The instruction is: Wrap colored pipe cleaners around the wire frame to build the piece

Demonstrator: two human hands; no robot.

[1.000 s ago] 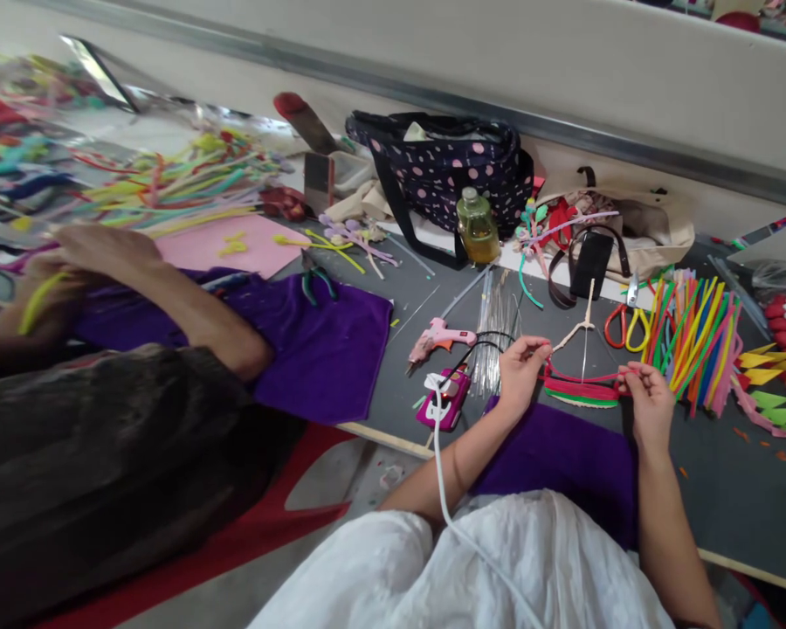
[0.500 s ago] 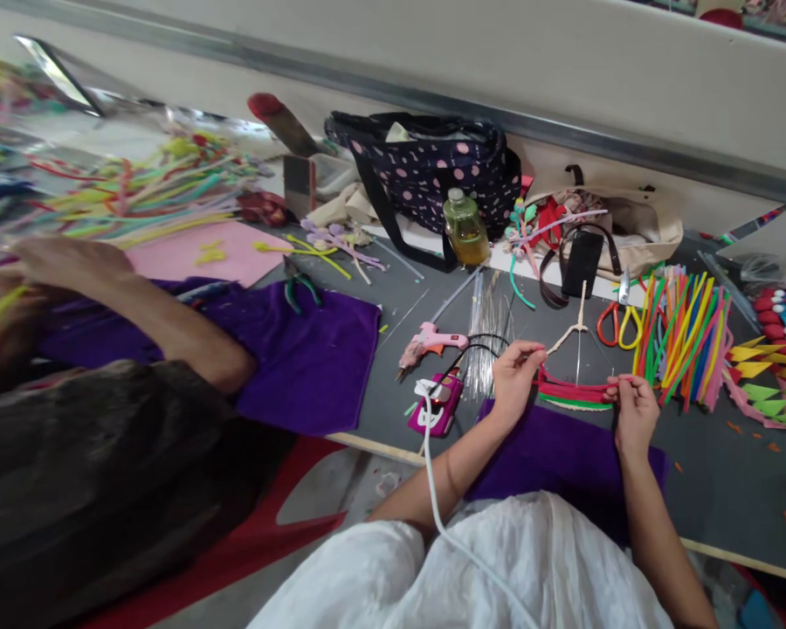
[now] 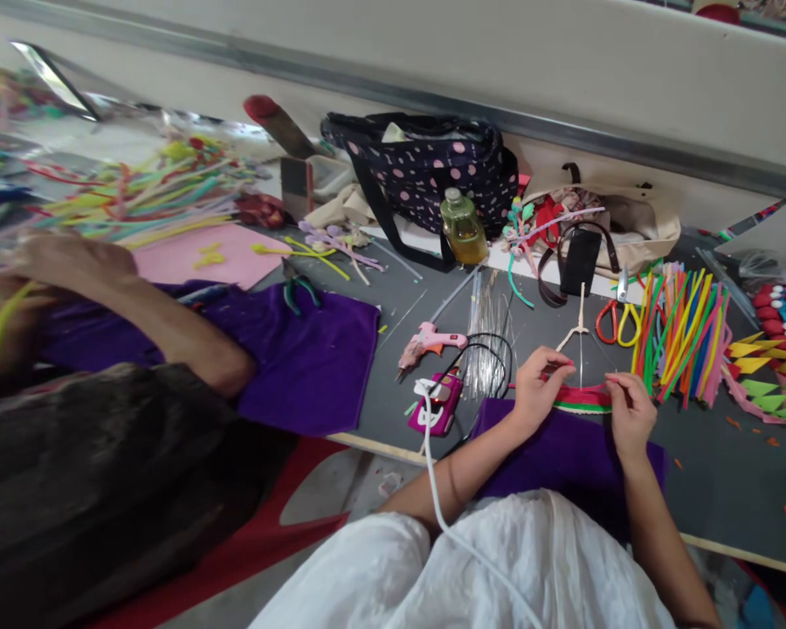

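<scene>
Close to the table's front edge, my left hand (image 3: 538, 391) pinches a red pipe cleaner, and a bit of red sticks out to the left behind it. At the other end, my right hand (image 3: 630, 411) is closed with thumb and forefinger on the same row. Between them run the red pipe cleaners (image 3: 582, 397), with a green strand (image 3: 582, 408) and a pale edge just below. A purple cloth (image 3: 563, 454) lies under my hands. Just beyond stands a cream forked stem (image 3: 580, 319) of pipe cleaner.
A pink glue gun (image 3: 429, 342) and a purple device (image 3: 440, 406) with a white cable lie left. Scissors (image 3: 619, 323) and a bundle of coloured pipe cleaners (image 3: 685, 332) sit right. Behind are a bottle (image 3: 464, 231) and a dark bag (image 3: 425, 166). A co-worker's arm (image 3: 170, 306) is left.
My left hand has shifted right along the red pipe cleaners, closer to my right hand. My right hand stays almost in place. The co-worker's hands have moved slightly.
</scene>
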